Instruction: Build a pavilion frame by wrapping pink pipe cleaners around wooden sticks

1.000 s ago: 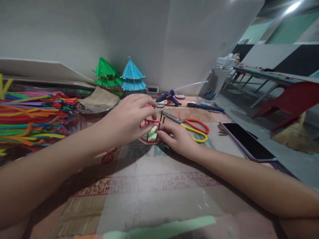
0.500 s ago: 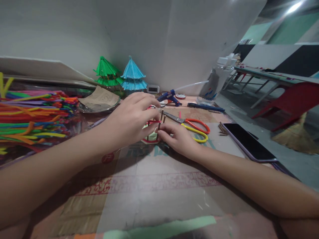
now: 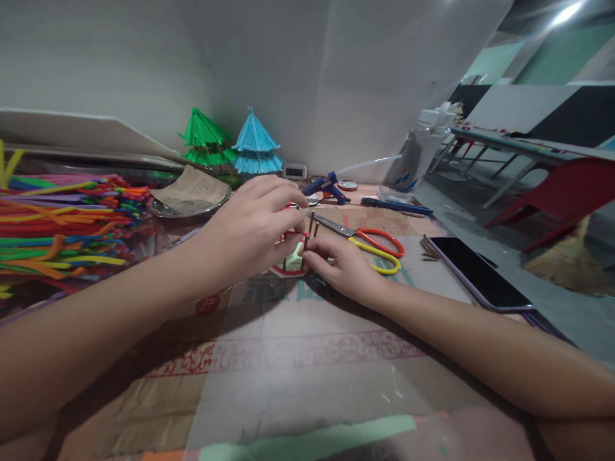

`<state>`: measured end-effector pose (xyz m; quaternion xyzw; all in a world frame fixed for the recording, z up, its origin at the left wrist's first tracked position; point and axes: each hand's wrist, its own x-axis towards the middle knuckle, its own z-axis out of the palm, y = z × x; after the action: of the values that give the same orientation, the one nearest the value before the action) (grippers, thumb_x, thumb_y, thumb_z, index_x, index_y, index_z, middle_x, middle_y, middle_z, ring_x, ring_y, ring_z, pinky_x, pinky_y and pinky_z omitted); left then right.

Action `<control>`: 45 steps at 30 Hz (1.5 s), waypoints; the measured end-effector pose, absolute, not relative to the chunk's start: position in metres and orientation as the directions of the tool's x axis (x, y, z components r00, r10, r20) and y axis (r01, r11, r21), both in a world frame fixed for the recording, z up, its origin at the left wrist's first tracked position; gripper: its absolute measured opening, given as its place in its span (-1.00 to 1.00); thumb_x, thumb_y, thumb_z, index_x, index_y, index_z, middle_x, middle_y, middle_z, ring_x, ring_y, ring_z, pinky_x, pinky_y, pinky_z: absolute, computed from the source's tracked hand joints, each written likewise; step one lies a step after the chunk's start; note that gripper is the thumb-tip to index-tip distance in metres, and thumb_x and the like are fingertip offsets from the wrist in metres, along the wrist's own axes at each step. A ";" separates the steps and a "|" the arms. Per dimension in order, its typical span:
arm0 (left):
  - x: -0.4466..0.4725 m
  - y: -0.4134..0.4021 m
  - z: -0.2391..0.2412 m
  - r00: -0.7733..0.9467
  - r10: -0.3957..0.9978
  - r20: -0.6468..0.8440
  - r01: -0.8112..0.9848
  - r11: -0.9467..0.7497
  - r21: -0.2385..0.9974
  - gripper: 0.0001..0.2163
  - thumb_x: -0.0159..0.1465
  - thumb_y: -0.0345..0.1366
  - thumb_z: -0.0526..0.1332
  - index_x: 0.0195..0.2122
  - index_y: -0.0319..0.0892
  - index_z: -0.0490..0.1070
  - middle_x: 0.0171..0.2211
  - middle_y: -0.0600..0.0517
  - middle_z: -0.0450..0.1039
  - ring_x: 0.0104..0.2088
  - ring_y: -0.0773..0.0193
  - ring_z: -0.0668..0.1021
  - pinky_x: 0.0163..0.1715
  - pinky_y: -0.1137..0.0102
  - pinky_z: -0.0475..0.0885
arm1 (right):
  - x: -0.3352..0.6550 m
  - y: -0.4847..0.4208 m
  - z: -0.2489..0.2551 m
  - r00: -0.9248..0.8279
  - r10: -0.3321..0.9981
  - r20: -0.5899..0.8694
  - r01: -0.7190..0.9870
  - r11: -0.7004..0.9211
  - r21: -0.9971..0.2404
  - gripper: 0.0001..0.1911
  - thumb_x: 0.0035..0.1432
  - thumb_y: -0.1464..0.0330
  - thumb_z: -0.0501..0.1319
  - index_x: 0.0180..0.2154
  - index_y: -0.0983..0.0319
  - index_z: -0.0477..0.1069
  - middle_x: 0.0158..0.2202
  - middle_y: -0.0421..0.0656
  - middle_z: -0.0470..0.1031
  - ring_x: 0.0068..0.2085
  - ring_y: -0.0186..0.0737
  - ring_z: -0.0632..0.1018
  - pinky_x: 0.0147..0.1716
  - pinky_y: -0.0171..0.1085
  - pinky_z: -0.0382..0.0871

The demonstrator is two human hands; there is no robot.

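Observation:
Both hands meet at a small model with a pale base edged in red and thin brown upright posts, standing on the covered tabletop. My left hand reaches over its left side, thumb and fingertips closed on a thin red strip that looks like pipe cleaner. My right hand is closed too, its thumb and index finger pinching a brown post at the model's right side. The left fingers hide much of the model's top and back. Scissors with orange and yellow handles lie just behind the right hand.
Colourful pipe cleaners are heaped at left, beside a metal dish with brown paper. Green and blue tiered roofs stand behind. A blue glue gun, plastic bottle, short brown sticks and phone lie right.
The left fingertips have shifted slightly at the red strip, and less of it shows now. The right hand stays on the post. The view has barely moved.

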<state>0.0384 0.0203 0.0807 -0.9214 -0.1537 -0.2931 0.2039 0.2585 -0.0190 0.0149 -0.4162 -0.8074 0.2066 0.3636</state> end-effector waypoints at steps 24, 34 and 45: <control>0.038 0.019 0.079 0.792 0.177 0.585 0.367 -0.903 -0.224 -0.85 0.47 -0.31 0.19 -0.17 -0.18 0.56 0.05 -0.18 0.59 0.16 -0.06 0.58 0.21 0.00 0.46 | 0.258 -0.021 0.015 -0.360 0.839 0.409 0.503 0.543 -0.672 -0.81 0.38 0.31 0.19 -0.28 0.20 0.53 -0.36 -0.20 0.58 -0.32 -0.25 0.53 -0.30 -0.31 0.35; 0.015 0.033 0.086 0.634 0.607 0.479 0.524 -0.793 0.311 -0.10 0.27 0.20 0.38 0.49 -0.16 0.13 0.43 -0.33 0.26 0.38 -0.21 0.41 0.38 -0.08 0.33 | 0.291 -0.015 0.018 -0.120 0.856 0.503 0.480 0.493 -0.725 -0.82 0.43 0.19 0.13 -0.18 0.16 0.36 -0.37 -0.22 0.46 -0.33 -0.24 0.52 -0.30 -0.26 0.41; 0.021 0.008 -0.008 0.415 0.868 0.273 0.370 -0.435 0.821 0.14 0.20 -0.05 0.47 0.58 -0.13 -0.30 0.46 -0.37 0.23 0.42 -0.19 0.41 0.38 -0.10 0.37 | 0.285 -0.001 0.000 -0.237 0.898 0.371 0.643 0.431 -0.633 -0.65 0.36 0.33 0.22 0.13 0.29 0.46 -0.19 -0.08 0.63 -0.25 -0.16 0.60 -0.20 -0.18 0.47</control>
<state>0.0208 0.0084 -0.0076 -0.7666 -0.4038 -0.3601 -0.3458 0.2849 -0.0009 -0.0003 -0.5029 -0.7660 0.1776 0.3588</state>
